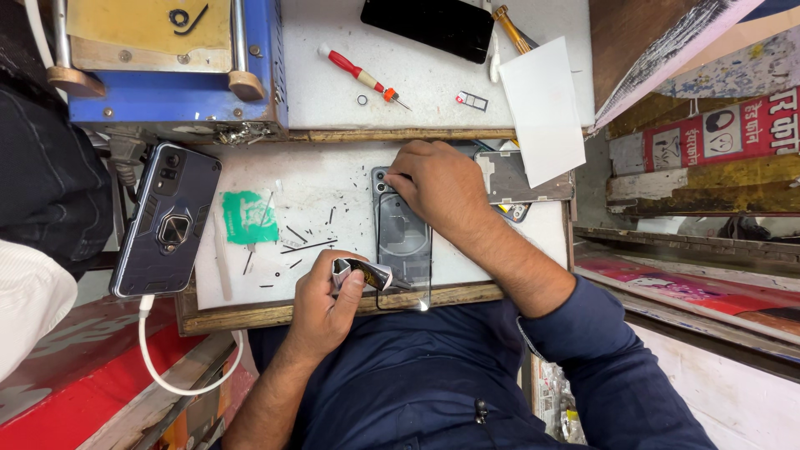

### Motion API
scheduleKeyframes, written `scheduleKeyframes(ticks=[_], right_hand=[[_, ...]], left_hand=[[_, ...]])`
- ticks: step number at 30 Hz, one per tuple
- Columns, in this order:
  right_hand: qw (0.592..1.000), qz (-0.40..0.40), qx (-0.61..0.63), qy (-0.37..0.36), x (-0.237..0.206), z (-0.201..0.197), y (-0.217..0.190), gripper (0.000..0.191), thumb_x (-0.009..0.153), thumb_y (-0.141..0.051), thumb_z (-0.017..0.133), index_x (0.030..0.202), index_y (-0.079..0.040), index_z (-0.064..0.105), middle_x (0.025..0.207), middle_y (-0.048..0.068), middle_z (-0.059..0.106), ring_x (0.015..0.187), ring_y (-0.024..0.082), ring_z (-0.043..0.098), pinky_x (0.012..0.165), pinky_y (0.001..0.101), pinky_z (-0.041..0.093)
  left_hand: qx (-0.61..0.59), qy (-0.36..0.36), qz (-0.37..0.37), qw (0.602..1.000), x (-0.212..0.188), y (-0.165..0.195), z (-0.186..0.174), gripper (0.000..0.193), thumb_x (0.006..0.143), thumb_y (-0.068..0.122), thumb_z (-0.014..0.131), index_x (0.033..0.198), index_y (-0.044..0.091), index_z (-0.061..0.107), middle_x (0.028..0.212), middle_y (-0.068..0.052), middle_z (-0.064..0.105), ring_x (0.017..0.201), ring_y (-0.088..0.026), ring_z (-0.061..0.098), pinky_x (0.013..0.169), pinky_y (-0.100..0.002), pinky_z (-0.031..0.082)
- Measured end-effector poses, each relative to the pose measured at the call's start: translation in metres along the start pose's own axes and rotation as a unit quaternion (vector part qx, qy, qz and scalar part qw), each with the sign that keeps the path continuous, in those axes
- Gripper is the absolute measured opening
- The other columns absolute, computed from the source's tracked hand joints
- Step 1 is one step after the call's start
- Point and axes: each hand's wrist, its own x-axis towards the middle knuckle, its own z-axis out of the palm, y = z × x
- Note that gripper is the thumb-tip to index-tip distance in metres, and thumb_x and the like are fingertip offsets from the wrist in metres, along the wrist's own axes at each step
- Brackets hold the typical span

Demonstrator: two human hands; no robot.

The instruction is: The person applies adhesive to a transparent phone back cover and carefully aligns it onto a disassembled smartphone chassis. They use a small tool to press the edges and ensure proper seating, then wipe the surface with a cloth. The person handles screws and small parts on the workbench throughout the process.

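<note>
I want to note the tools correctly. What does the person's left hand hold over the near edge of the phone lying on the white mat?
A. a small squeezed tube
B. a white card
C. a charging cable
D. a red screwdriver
A: the left hand grips a small squeezed tube, its tip at the phone, while the right hand presses the phone's far end.

White worktop [325,187], wooden edge: grey phone [402,242], green scrap [248,218], red screwdriver [360,75], white card [543,108].
</note>
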Motion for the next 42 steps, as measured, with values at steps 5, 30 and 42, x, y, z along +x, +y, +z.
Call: scheduleKeyframes(ticks=[5,30,42], right_hand=[[1.0,0.007,-0.012,-0.005,-0.001,0.0,-0.002,0.02,0.086,-0.032,0.077,0.086,-0.012,0.078,0.096,0.001,0.073,0.089,0.024,0.068,0.071,0.0397,0.057],[0.975,0.158,0.095,0.127,-0.061,-0.036,0.043,0.013,0.107,-0.015,0.052,0.105,-0.005,0.061,0.074,0.013,0.069,0.069,0.032,0.07,0.064,0.044,0.054],[0.97,0.235,0.033,0.054,-0.145,-0.076,0.04,0.012,0.1,-0.02,0.066,0.1,-0.009,0.071,0.086,0.013,0.072,0.071,0.025,0.069,0.064,0.0365,0.054]], left_hand=[[0.008,-0.003,-0.029,1.0,0.0,-0.001,0.0,0.015,0.102,0.014,0.059,0.11,0.001,0.061,0.076,-0.001,0.064,0.065,-0.004,0.052,0.058,-0.023,0.045],[-0.044,0.019,-0.031,0.998,-0.004,-0.013,0.001,0.019,0.104,0.015,0.057,0.115,0.0,0.057,0.088,-0.006,0.071,0.081,-0.008,0.066,0.072,-0.024,0.055],[0.027,0.073,0.057,0.995,-0.01,0.011,-0.012,0.016,0.11,0.012,0.043,0.11,-0.001,0.053,0.097,-0.01,0.072,0.077,-0.013,0.065,0.071,-0.028,0.055]])
